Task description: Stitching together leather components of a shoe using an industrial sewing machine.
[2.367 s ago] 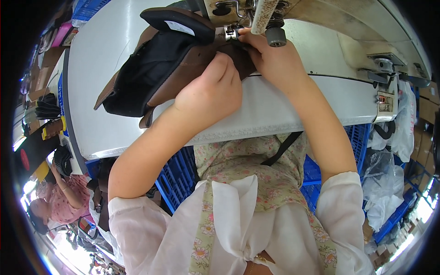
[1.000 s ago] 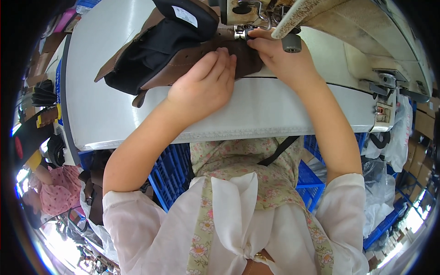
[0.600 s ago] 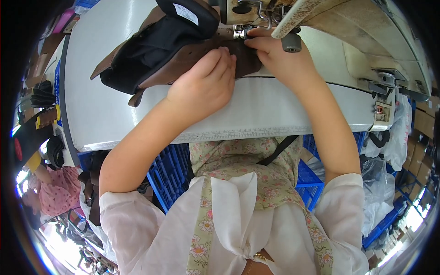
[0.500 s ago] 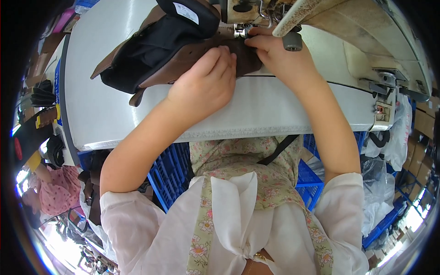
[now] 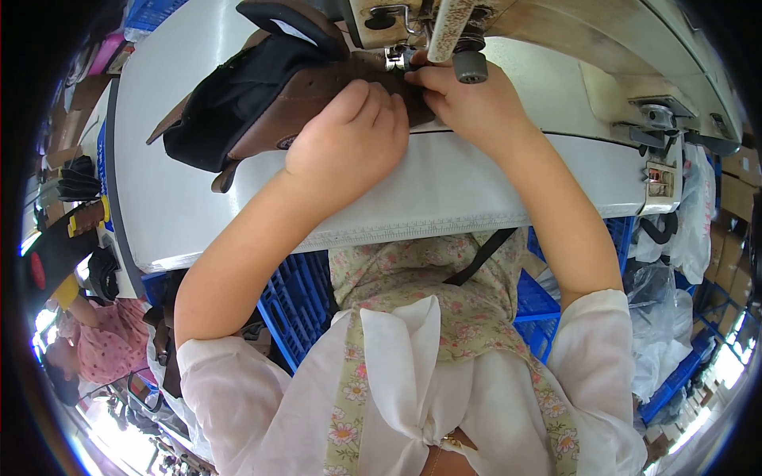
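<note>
Tongue (image 5: 305,17) tipped — left hand (image 5: 349,135), right hand (image 5: 472,103) gripping brown shoe upper (image 5: 279,113), white table (image 5: 163,210), boxes (image 5: 736,202)

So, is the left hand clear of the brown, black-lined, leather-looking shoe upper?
No, the left hand touches the shoe upper on its brown outer side.

No words or numbers are showing clearly enough to be read. On the tongue (image 5: 321,28) of the brown shoe upper (image 5: 266,123), a white label (image 5: 292,29) is lying at a slant. A round badge (image 5: 287,142) is marking the shoe upper's side, its detail blurring. Nearer the person than the shoe upper, a ruler scale (image 5: 421,230) is running along the white table (image 5: 452,178). Far left of the shoe upper, a red oval mark (image 5: 37,270) is standing out on a black surface (image 5: 63,252).
</note>
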`<state>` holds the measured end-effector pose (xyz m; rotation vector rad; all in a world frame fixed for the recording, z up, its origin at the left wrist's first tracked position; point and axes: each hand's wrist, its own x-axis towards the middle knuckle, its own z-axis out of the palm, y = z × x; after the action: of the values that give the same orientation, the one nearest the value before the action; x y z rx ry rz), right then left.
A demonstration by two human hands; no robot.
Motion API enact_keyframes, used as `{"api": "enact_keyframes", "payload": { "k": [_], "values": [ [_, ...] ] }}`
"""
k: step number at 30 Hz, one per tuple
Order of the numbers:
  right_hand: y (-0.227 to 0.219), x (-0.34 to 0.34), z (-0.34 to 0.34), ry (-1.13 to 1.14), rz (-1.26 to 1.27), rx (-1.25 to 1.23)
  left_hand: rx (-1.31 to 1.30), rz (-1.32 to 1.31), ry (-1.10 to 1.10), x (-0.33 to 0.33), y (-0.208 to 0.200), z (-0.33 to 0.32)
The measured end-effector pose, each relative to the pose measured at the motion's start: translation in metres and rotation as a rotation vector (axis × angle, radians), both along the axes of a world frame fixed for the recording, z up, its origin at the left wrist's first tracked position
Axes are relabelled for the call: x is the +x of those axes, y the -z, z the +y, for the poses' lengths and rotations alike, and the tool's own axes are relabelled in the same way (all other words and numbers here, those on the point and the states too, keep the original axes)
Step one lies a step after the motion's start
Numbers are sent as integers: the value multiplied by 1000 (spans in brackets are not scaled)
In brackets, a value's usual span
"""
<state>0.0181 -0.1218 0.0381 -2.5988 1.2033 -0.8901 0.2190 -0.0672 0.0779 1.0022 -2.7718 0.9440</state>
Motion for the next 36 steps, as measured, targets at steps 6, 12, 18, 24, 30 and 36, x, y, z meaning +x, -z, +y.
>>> {"api": "enact_keyframes", "payload": {
  "k": [6,12,18,24,30,36],
  "values": [
    [-7,-5,4,-6,178,130,15,-100,83,4,-2,0],
    [-4,-7,10,-51,94,12,14,-85,122,7,-1,-2],
    [-3,-10,7,-51,87,-33,23,-68,157,7,-1,-4],
    [-5,-9,5,-51,75,-44,17,-76,174,9,1,-7],
    [-4,-12,5,-9,208,92,28,-78,179,13,3,-12],
    [2,-15,3,-20,168,25,15,-100,157,13,5,-12]
  ]
}}
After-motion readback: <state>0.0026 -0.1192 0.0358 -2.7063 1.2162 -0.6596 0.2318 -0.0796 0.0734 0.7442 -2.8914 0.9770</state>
